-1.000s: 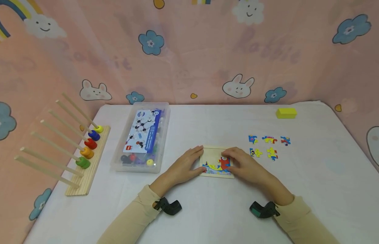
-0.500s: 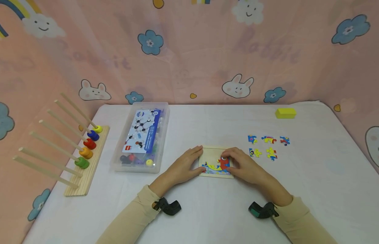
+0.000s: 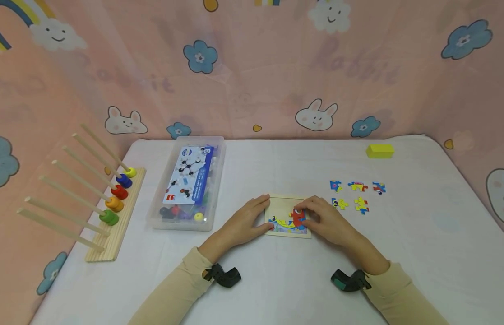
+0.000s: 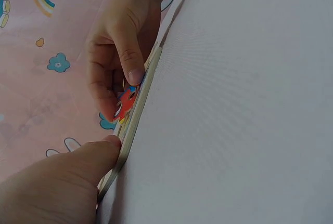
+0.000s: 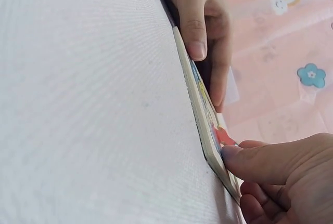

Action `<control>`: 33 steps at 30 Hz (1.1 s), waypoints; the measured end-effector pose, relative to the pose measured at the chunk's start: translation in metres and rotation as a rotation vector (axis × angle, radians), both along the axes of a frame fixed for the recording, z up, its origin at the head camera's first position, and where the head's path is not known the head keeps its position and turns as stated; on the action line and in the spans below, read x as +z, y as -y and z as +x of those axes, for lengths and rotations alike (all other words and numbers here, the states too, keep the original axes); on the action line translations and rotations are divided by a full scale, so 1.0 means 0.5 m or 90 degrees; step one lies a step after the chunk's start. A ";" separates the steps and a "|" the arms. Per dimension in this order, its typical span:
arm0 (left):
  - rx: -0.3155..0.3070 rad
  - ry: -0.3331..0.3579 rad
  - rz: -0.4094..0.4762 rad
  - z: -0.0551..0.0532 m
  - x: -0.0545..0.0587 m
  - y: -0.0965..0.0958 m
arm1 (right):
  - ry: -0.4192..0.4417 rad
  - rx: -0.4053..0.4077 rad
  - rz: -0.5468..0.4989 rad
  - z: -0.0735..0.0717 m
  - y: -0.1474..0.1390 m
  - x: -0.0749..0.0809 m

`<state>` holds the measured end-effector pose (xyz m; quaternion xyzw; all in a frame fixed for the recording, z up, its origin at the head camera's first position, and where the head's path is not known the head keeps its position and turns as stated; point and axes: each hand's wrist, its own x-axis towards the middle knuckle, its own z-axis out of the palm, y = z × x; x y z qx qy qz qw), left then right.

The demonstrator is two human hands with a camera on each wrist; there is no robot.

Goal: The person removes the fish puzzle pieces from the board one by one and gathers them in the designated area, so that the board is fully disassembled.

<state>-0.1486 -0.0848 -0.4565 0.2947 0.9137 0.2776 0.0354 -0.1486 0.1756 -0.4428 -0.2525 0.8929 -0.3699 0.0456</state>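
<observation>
A small wooden puzzle tray lies on the white table between the hands, with colourful jigsaw pieces fitted along its lower part. My left hand holds the tray's left side, fingers at the upper left corner and thumb over the lower left. My right hand pinches a red puzzle piece between thumb and index finger at the tray's right side. In the left wrist view the red piece shows slightly raised at the tray's surface. Several loose puzzle pieces lie in two rows just right of the right hand.
A yellow block sits at the back right. Left of the hands lies a clear plastic box of coloured balls with a blue and white label. Farther left stands a wooden peg rack with coloured rings on several pegs.
</observation>
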 end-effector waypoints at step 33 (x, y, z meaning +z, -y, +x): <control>-0.006 -0.011 -0.006 -0.001 -0.002 0.000 | 0.043 -0.086 0.029 -0.007 -0.108 0.039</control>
